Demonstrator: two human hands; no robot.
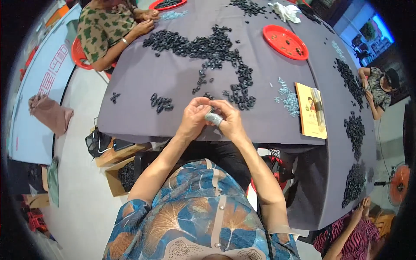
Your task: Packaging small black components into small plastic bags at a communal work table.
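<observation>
With left hand and right hand brought together at the near edge of the grey-covered worktop, pinches a small dark piece between the fingertips of both, mostly hidden by them. Cannot tell its exact shape. Wears a silvery-grey wrap on a digit of the right hand, apparently the thumb.

Faces a broad heap of black pieces just beyond the hands, spread across the middle of the worktop and curving down on the right nearly to the fingertips. To the left, has a small cluster of similar pieces and, farther out, an even smaller group, both apart from the heap.

To the right, has a scatter of tiny pale-blue pieces just beside a yellow booklet, with a clear, narrow packet on top. Farther off, has a round red tray with a few small pieces inside, and beyond it a crumpled white cloth.

Shares the worktop with a person in a leaf-patterned shirt at upper left, a person in a dark cap at right, near more black heaps, and a person in a pink-and-black top at lower right.
</observation>
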